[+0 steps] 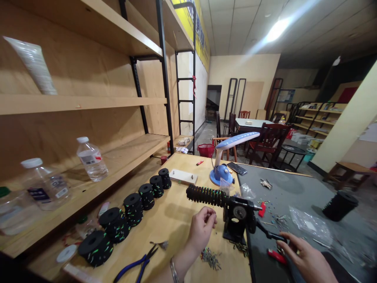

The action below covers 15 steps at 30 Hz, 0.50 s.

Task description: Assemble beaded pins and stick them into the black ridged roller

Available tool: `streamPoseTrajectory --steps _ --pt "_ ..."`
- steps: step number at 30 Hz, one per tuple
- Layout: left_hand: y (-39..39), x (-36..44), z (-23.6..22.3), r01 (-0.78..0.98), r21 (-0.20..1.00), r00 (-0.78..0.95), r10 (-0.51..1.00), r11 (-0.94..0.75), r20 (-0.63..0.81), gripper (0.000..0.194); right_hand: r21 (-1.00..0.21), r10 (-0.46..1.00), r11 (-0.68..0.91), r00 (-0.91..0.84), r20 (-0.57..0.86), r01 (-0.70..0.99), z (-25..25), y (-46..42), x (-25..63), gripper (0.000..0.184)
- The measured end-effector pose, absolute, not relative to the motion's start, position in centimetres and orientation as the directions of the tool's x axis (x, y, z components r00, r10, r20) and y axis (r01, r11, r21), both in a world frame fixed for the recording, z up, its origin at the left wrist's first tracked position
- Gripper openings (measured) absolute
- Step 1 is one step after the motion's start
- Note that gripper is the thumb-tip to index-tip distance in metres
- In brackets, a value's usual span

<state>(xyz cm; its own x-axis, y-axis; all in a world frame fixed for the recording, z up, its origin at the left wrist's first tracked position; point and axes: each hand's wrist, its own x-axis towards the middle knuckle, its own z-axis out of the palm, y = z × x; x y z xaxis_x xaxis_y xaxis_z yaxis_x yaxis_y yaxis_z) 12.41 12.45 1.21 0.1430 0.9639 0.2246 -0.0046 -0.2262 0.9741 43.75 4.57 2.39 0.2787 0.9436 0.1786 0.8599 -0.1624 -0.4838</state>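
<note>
Two hands flank a black winder (238,214): left fingers (207,214) pinch something unclear, right fingers (290,239) grip its crank (271,234).

One head-worn view looks forward and down, close above the surface (173,224), the left hand (201,230) and right hand (306,257), with the room beyond.

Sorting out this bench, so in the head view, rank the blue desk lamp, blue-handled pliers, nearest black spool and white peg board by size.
1. Blue desk lamp
2. Blue-handled pliers and nearest black spool: these look alike, and nearness to the camera makes it unsure.
3. White peg board
</note>
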Motion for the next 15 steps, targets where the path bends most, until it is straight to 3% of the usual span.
streamPoseTrajectory --steps 15 --pt "12.5 12.6 0.0 -0.141 0.985 0.146 0.982 -0.1 0.121 0.022 -0.5 0.933 -0.146 0.286 0.216 0.854 3.4 5.0 43.7 0.053"
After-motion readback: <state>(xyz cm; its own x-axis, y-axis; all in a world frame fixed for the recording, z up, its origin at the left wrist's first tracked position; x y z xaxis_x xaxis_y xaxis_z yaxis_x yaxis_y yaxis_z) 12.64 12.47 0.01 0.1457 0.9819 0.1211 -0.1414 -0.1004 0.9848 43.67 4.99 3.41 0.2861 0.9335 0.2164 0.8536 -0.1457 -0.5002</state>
